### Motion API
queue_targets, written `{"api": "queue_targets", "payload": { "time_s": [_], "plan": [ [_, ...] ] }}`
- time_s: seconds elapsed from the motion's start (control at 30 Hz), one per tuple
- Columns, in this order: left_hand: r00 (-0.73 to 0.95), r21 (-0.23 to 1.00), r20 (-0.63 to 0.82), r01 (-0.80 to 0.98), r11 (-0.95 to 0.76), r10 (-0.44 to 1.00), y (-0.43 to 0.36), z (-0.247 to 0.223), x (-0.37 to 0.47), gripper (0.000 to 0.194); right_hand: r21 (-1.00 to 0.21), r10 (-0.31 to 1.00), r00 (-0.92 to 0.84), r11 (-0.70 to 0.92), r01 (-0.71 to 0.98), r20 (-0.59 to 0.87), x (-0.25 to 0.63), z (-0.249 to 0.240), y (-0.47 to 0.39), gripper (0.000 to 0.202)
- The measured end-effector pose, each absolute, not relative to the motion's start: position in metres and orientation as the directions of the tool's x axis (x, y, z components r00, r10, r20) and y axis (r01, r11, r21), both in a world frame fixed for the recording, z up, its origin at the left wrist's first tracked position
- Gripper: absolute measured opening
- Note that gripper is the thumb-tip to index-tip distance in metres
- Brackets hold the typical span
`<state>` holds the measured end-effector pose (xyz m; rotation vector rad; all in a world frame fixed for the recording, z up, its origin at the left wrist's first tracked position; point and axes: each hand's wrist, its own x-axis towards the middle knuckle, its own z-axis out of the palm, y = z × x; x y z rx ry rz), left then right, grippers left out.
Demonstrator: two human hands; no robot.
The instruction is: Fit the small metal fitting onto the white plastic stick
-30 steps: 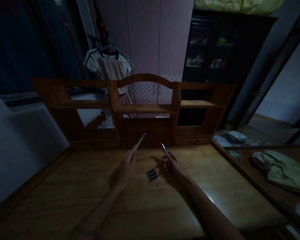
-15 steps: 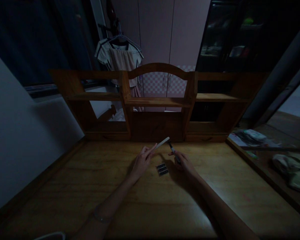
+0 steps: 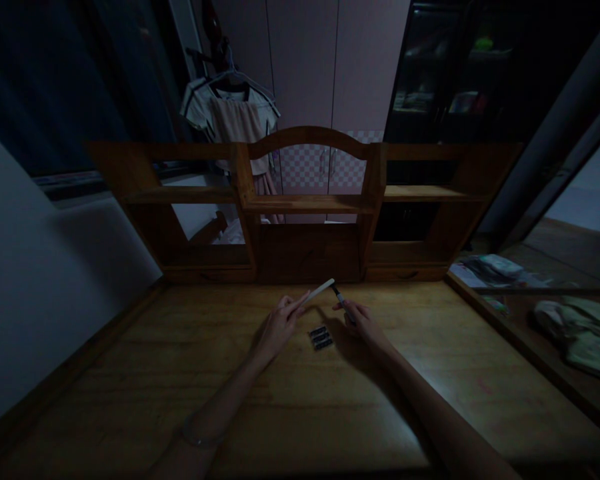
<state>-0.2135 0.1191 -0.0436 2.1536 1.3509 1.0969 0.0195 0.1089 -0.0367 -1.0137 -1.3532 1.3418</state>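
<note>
Left hand (image 3: 277,323): one, bare, fingers closed around the near end of a pale stick (image 3: 321,289), which is slim, round-ended and tilted up toward the right. Bracelet (image 3: 200,440), thin, on the left forearm.

Right hand (image 3: 365,325): one, bare, fingers clamped on the handle of a slim tool (image 3: 340,297), grey and dark, its dark head pointing up and to the left. Head of the tool and far end of the stick meet or nearly meet above the counter (image 3: 300,407); contact cannot be told.

Small pack (image 3: 321,338): one, dark, in three rows, lying flat on the counter between the two forearms, just below the hands. Any markings are too small and dim to read.

Counter: light wood, glossy, with a raised edge along each side. Wooden shelf unit (image 3: 310,203): along the back of the counter, arched at the centre, open compartments, a drawer low on either side.

Behind the shelf unit: pink wardrobe (image 3: 303,73) with checkered panels; pale shirt (image 3: 199,107) with dark trim, on a hanger; dark cabinet (image 3: 397,123), glass-fronted. To the right of the counter: crumpled green cloth (image 3: 593,337).
</note>
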Motion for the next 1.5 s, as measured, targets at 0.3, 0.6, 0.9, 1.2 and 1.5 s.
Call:
{"api": "queue_targets", "payload": {
  "time_s": [0.3, 0.6, 0.9, 1.2, 1.5],
  "plan": [
    [0.236, 0.671, 0.431, 0.561, -0.484, 0.871, 0.119, -0.044, -0.212, 0.042, -0.996, 0.979, -0.185, 0.091, -0.01, 0.092, 0.02, -0.041, 0.112, 0.049],
    [0.259, 0.666, 0.403, 0.575, -0.475, 0.878, 0.119, -0.043, -0.215, 0.041, -0.993, 0.981, -0.171, 0.099, 0.064, 0.086, 0.019, -0.041, 0.111, 0.048],
    [0.25, 0.658, 0.402, 0.59, -0.468, 0.881, 0.12, -0.044, -0.213, 0.042, -0.998, 0.988, -0.141, 0.069, 0.002, 0.068, 0.025, -0.041, 0.117, 0.048],
    [0.269, 0.653, 0.408, 0.582, -0.485, 0.873, 0.115, -0.034, -0.213, 0.041, -0.854, 0.949, -0.148, 0.315, 0.414, 0.278, 0.021, -0.035, 0.103, 0.029],
    [0.273, 0.664, 0.391, 0.577, -0.475, 0.879, 0.117, -0.036, -0.213, 0.04, -0.687, 0.918, -0.132, 0.37, 0.626, 0.375, 0.024, -0.032, 0.1, 0.032]
  ]
}}
